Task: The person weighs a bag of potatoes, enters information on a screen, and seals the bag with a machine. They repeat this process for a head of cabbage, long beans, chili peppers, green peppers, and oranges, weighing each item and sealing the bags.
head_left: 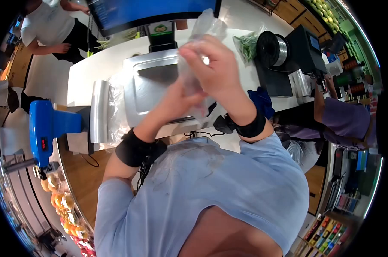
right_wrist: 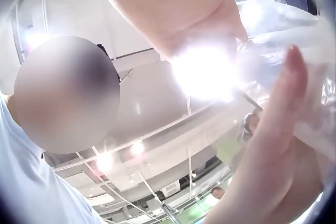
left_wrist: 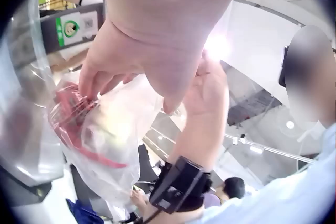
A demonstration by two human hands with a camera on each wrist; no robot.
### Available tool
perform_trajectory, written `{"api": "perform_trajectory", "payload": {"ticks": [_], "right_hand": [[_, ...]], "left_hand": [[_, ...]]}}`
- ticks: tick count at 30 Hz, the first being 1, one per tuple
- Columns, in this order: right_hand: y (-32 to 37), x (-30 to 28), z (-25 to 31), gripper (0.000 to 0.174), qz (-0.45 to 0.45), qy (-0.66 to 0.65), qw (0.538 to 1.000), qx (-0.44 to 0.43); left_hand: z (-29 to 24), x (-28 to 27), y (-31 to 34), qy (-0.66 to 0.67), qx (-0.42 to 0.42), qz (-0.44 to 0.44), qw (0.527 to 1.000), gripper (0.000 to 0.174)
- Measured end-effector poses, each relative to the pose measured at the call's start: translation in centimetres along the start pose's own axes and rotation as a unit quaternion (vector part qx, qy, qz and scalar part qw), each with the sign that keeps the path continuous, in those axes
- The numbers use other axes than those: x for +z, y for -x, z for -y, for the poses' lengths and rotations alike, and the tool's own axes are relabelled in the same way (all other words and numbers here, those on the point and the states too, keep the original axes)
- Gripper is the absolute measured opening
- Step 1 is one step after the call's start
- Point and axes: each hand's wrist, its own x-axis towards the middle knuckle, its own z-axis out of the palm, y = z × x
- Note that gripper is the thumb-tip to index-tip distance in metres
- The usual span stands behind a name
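The fingers (left_wrist: 90, 81) of the left hand (head_left: 179, 99) are curled round a plastic bag (head_left: 209, 25), and those of the right hand (head_left: 219, 64) grip it higher up. Both hands and the bag stand in front of the right part of a steel tray (head_left: 129, 94) on the white desk (head_left: 80, 88). From the hands, a bag of greens (head_left: 246, 48) lies at 2 o'clock, with a black spool (head_left: 269, 48) just past it; a crumpled blue cloth (head_left: 263, 102) is at 4, a roll of clear film (head_left: 99, 112) at 8, and a monitor (head_left: 147, 10) at 11. The gripped bag is thin, crinkled and translucent; something red (left_wrist: 68, 103) shows through, its nature unclear. In the head view it bulges past the right fingers toward 12 o'clock; in the left wrist view it hangs toward 6 from the left fingers.
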Motion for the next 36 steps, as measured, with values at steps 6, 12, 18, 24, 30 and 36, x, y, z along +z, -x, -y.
{"api": "perform_trajectory", "payload": {"ticks": [6, 12, 18, 24, 30, 36], "right_hand": [[0.8, 8.3, -4.4, 0.025, 0.165, 0.005, 0.986, 0.026], [2.3, 1.2, -1.5, 0.043, 0.077, -0.172, 0.969, 0.160], [10.1, -5.9, -15.9, 0.031, -0.178, 0.076, 0.928, 0.318], [26.9, -4.3, -24.5, 0.047, -0.058, 0.297, 0.891, 0.339], [30.9, -2.0, -23.5, 0.043, -0.068, 0.257, 0.902, 0.342], [30.7, -2.4, -23.5, 0.043, -0.076, 0.249, 0.901, 0.348]], "left_hand": [[9.3, -10.2, 0.6, -0.138, -0.014, -0.039, 0.990, 0.045], [9.5, -15.4, 4.6, -0.099, 0.072, -0.289, 0.950, 0.045], [-0.5, -17.9, 4.6, -0.376, 0.214, -0.412, 0.802, 0.028], [-6.0, -18.4, -0.5, -0.549, 0.264, -0.362, 0.705, 0.026], [-7.4, -19.3, -3.7, -0.608, 0.238, -0.338, 0.678, 0.026], [-8.1, -20.4, -6.1, -0.648, 0.199, -0.324, 0.660, 0.028]]}}
